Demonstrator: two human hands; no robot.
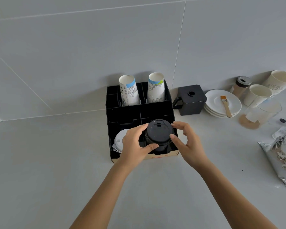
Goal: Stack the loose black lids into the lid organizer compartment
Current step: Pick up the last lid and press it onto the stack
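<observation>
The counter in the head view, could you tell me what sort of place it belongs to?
Probably a café or office coffee station: a black organizer holds paper cups and a stack of black lids, with saucers alongside.

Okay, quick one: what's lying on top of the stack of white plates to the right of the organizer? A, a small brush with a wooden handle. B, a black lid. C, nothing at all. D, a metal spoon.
A: a small brush with orange bristles and a pale wooden handle lies across the top of the white plates, beside the black box.
</observation>
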